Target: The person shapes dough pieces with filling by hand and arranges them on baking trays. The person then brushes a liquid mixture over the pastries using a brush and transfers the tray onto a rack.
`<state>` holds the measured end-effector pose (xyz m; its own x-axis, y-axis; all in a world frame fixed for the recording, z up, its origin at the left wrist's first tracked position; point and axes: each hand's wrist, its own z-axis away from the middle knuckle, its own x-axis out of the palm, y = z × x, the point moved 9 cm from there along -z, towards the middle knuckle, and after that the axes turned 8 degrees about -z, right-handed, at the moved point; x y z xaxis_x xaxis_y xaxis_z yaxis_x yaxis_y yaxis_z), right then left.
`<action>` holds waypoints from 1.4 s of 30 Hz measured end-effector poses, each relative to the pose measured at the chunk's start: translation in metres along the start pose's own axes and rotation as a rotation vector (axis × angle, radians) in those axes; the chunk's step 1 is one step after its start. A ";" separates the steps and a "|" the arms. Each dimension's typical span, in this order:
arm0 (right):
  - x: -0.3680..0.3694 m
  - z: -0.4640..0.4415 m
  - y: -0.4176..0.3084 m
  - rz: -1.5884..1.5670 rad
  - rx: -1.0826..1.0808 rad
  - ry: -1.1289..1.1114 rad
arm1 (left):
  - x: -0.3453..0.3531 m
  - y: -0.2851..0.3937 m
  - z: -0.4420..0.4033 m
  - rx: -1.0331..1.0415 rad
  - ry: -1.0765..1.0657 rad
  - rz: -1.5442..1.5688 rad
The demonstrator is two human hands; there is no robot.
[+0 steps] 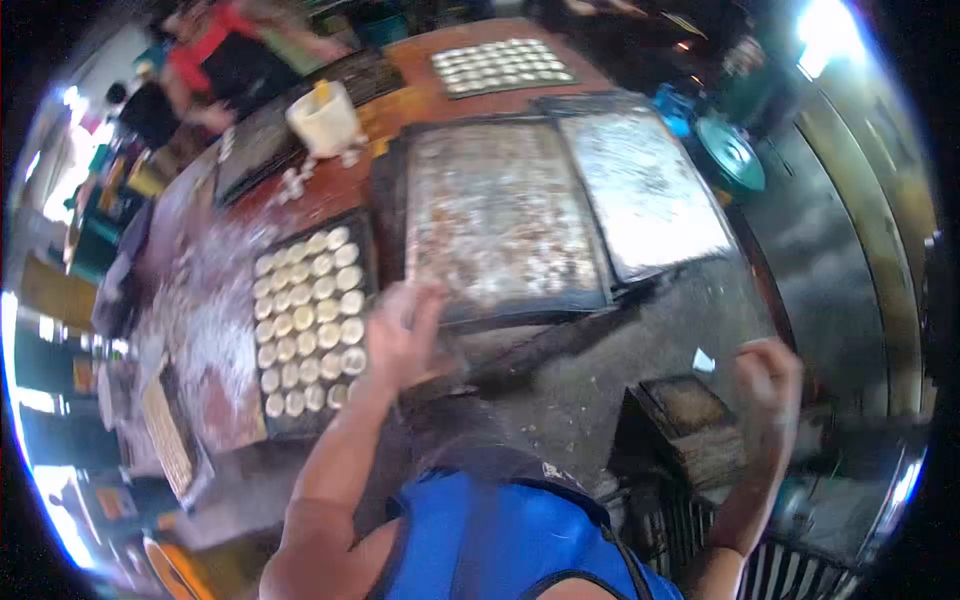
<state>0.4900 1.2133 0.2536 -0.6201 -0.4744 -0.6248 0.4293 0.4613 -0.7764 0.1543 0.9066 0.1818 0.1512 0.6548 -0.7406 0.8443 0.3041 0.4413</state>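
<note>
My left hand is over the near left corner of a worn, floury baking tray; it is blurred, and whether it touches the tray is unclear. Left of it lies a dark tray with rows of round pale dough pieces. My right hand is raised on the right with its fingers curled, away from the trays; anything inside it is hidden. A shinier metal tray overlaps the worn tray's right side.
Farther back are another tray of dough pieces and a white bucket. A person in red stands across the floury table. Low on the right is a dark box-like object.
</note>
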 end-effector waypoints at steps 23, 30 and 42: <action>0.541 0.140 -0.083 -0.280 0.392 -0.960 | -0.160 -0.411 0.319 -0.952 -0.290 -0.338; 0.561 0.111 -0.036 -0.170 -0.187 -0.672 | -0.162 -0.350 0.322 -0.859 -0.492 -0.662; 0.489 0.079 -0.143 -0.586 -0.068 -0.758 | -0.157 -0.327 0.224 -0.812 -0.299 -0.213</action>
<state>0.1772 0.8561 0.0532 -0.1247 -0.9912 -0.0445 0.1320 0.0279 -0.9909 -0.0303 0.5491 0.0402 0.2563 0.3548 -0.8991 0.2622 0.8698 0.4180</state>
